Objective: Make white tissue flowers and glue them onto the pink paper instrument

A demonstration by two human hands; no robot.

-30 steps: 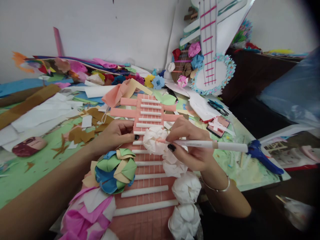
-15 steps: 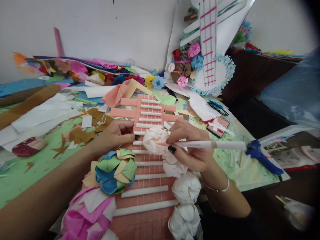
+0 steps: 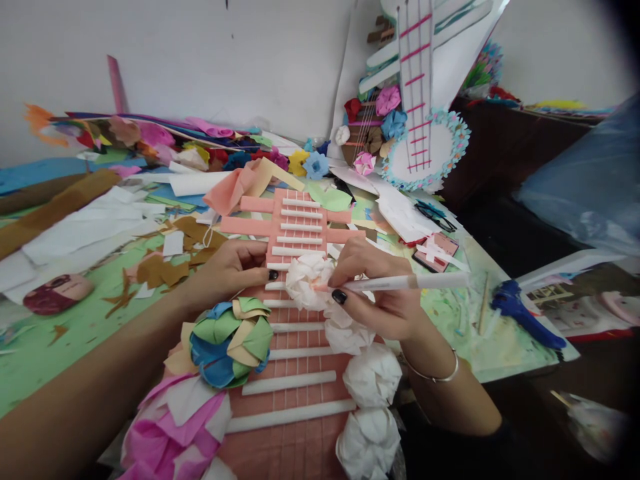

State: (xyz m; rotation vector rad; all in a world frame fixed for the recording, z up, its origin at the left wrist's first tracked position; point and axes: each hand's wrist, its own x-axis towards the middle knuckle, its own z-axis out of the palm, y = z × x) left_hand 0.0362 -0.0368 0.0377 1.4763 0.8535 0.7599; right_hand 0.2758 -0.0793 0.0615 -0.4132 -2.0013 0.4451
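Observation:
A salmon-pink paper guitar [image 3: 295, 363] lies before me, with white paper strips across it and thin strings along it. At the left edge of its neck, my left hand [image 3: 240, 267] is closed, thumb on top. Between the thumb and fingers of my right hand [image 3: 380, 287] is a white marker [image 3: 430, 281], its orange tip against a white paper flower [image 3: 306, 281]. More white paper flowers [image 3: 373, 377] run down the guitar's right side. A green, blue and cream paper flower [image 3: 230, 343] and a pink and white one [image 3: 177, 427] sit along its left.
Brown scraps [image 3: 165, 267] and white paper sheets [image 3: 95, 217] litter the green table at left. Colourful paper flowers [image 3: 155, 137] line the wall. A finished white guitar [image 3: 415, 157] leans at the back. Blue-handled pliers or a glue gun [image 3: 525, 317] lies at the right edge.
The marker's back end has swung left and a little up, and my right hand has shifted slightly left. My left hand and the guitar stay where they were.

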